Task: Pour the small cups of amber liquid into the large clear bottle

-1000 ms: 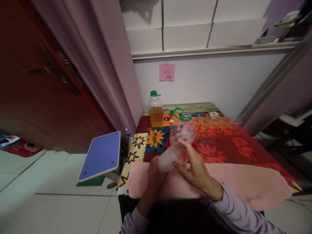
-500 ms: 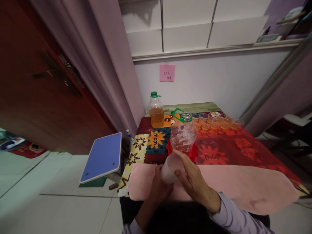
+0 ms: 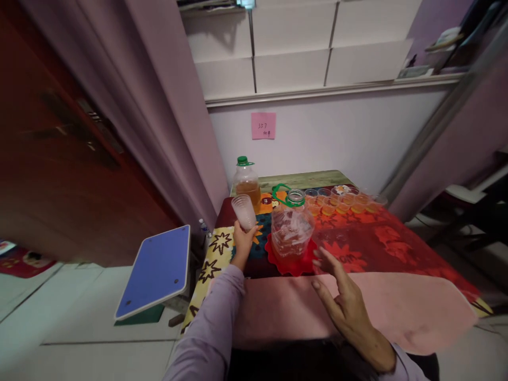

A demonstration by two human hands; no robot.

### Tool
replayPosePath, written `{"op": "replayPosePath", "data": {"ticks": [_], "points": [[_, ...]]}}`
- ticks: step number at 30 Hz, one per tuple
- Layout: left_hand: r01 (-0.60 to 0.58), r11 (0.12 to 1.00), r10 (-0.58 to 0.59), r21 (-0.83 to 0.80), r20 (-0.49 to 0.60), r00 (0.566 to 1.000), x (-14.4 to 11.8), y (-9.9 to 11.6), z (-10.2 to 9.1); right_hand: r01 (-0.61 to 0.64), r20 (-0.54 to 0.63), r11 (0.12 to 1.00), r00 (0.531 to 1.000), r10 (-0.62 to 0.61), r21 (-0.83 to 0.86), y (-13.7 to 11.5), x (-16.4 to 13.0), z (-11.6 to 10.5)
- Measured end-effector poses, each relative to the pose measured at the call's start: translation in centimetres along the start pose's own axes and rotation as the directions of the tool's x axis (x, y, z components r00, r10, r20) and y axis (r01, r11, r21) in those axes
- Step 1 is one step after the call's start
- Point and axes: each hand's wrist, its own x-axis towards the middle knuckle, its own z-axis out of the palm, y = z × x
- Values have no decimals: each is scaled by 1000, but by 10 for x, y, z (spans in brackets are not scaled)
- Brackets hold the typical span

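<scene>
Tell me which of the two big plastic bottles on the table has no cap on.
The nearer bottle, standing on the red mat just ahead of the right hand; its mouth is open. The far bottle by the wall has its green cap on.

Pale wall (image 3: 337, 132) with pink note (image 3: 263, 125), tiled floor (image 3: 59, 317).

pink note (image 3: 263, 125) writing too small to read, small bottle (image 3: 203, 227) partly hidden behind tablecloth edge
</scene>
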Motion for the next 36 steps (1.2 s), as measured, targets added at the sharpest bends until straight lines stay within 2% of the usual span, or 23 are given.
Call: {"op": "replayPosePath", "data": {"ticks": [4,9,11,14,17,20,24,27,31,36], "points": [[28,998,-30,47,27,999,4,-19,6,-144,-38,988,989,142,-50,26,-10,-22],[31,992,-35,120,27,999,6,-34,-3,-307,-135,951,945,299,-37,75,-5,-54],[31,988,-32,152,2,999,-6,-39,-10,-329,-172,944,931,324,-7,100,8,-65],[27,982,-20,190,-38,999,-38,-46,-24,-361,-221,931,905,362,47,142,38,-78],[-11,975,18,220,-30,999,-67,-51,-34,-385,-226,923,899,376,7,180,74,-82],[-46,965,53,259,-18,998,-77,-53,-37,-333,-161,933,937,311,-134,202,112,-72],[-82,942,84,325,8,996,-73,-53,-33,-197,9,929,977,211,-314,197,167,-41],[-107,916,103,387,32,994,-71,-54,-33,-134,141,892,967,213,-432,182,207,-15],[-106,910,98,402,40,994,-72,-54,-33,-122,195,857,948,250,-501,173,248,14],[-92,915,90,393,23,996,-74,-52,-33,-135,224,785,917,330,-604,173,262,41]]}}
